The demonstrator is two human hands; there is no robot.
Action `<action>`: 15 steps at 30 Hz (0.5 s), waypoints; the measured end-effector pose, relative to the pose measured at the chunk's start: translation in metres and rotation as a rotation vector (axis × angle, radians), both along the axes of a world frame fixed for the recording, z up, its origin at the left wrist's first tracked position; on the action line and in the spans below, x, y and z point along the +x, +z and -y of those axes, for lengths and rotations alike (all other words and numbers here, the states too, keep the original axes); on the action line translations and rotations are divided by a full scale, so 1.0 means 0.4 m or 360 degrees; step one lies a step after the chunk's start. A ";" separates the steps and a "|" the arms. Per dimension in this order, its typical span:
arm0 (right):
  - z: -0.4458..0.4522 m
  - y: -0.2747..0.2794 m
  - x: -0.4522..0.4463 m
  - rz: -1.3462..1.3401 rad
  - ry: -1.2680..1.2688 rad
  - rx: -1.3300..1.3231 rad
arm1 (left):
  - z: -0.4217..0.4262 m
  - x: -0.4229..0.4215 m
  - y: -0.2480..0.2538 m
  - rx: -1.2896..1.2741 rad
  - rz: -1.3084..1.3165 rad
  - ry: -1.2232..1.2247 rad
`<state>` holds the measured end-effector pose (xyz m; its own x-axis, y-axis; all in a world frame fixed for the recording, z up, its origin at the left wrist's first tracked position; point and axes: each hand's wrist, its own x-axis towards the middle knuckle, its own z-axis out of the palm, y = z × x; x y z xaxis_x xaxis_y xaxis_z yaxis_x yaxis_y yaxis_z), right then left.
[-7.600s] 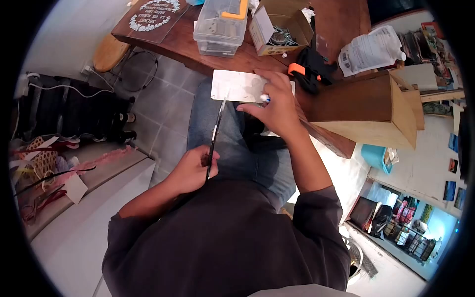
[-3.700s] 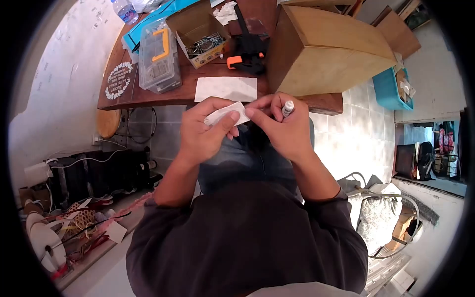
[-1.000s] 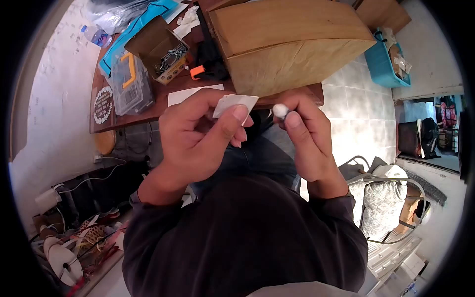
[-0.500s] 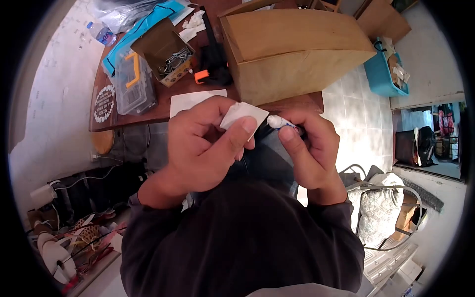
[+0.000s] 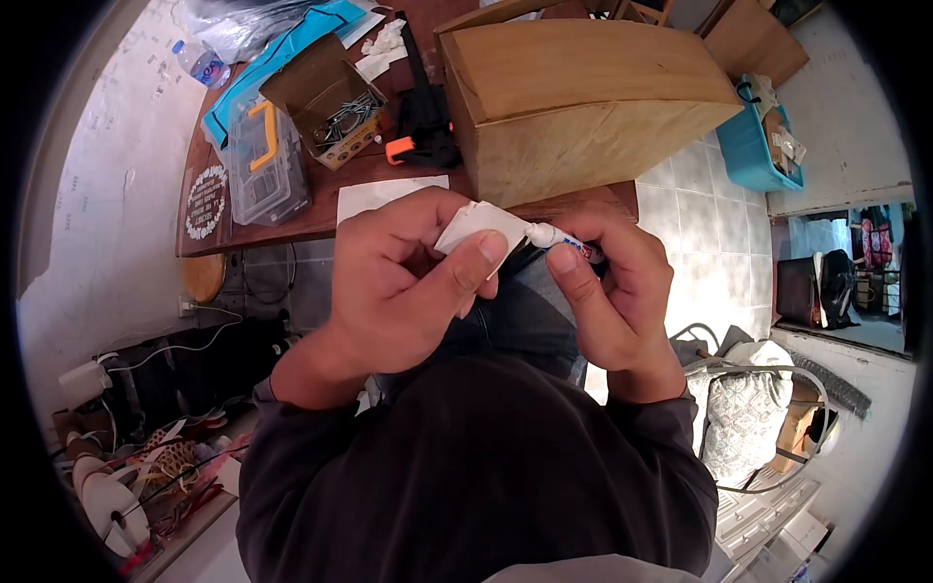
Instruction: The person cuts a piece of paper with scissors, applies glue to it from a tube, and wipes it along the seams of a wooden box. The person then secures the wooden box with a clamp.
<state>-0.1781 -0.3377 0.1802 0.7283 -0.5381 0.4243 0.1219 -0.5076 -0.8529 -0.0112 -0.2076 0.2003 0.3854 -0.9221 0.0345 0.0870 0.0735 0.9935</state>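
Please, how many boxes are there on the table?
3: a clear plastic box at the left, an open cardboard box just right of it, and a big wooden box farther right. Others may be hidden behind it.

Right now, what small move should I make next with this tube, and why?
I'd probably slide the tube gently along the white piece's edge. Your left hand pinches that piece, and your right hand holds the tube, its tip right by the edge.
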 end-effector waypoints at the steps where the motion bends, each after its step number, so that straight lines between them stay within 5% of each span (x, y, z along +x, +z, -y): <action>1: -0.002 -0.001 0.001 -0.0004 -0.0035 -0.0008 | 0.001 0.003 0.003 0.0046 -0.0012 -0.0013; 10: 0.016 -0.017 0.003 0.0093 -0.0305 -0.0134 | 0.027 0.041 0.038 0.0022 -0.0213 0.0022; 15: 0.129 -0.023 0.007 0.0821 -0.0882 -0.0138 | 0.100 0.144 0.116 -0.0204 0.0717 0.0074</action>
<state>-0.1754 -0.3894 0.1711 0.0593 -0.7165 0.6950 0.2018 -0.6733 -0.7113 0.0463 -0.2477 0.2467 0.3468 -0.8815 0.3204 -0.3571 0.1918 0.9142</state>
